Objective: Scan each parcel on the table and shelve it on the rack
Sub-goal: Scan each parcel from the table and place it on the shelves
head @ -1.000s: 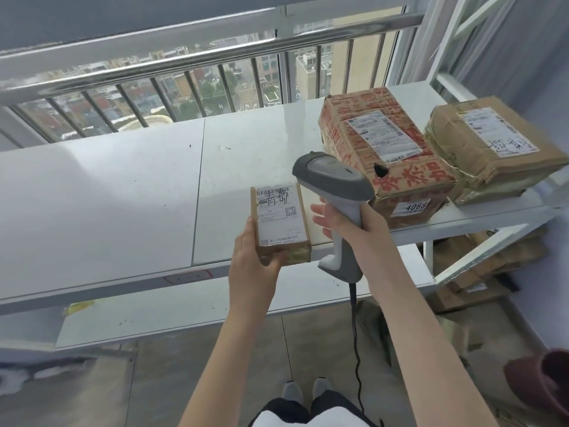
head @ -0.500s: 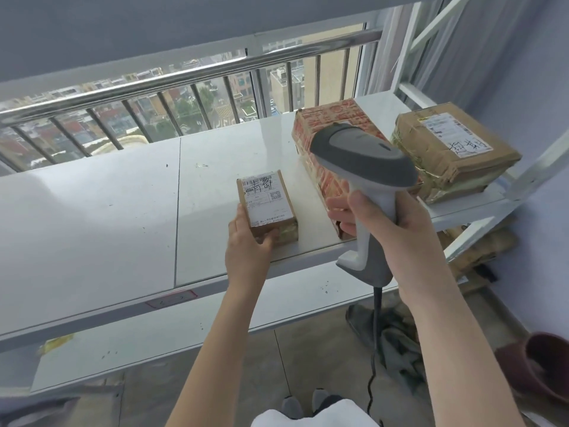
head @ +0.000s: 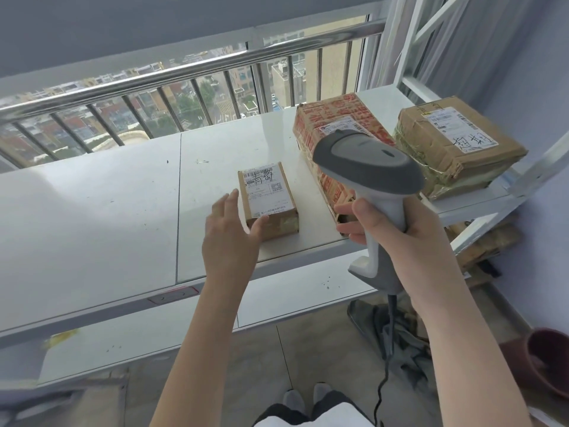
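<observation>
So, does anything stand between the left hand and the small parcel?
Nothing visible. The left hand is open right beside the small parcel, thumb at its near left corner; the scanner in the right hand is off to the right.

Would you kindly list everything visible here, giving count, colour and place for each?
small parcel: one, brown with white label, near the top shelf's front edge
red-printed parcel: one, brown and red, right of the small parcel
taped parcel: one, brown, far right of the top shelf
top shelf: one, white, mid-frame
scanner: one, grey and white, raised before the red-printed parcel
railing: one, steel, behind the shelf
lower parcels: number unclear, brown, under the shelf at right
cloth: one, grey, on the floor
pot: one, maroon, bottom right
left hand: fingers spread, thumb at the small parcel's near corner
right hand: grips the scanner's handle
</observation>
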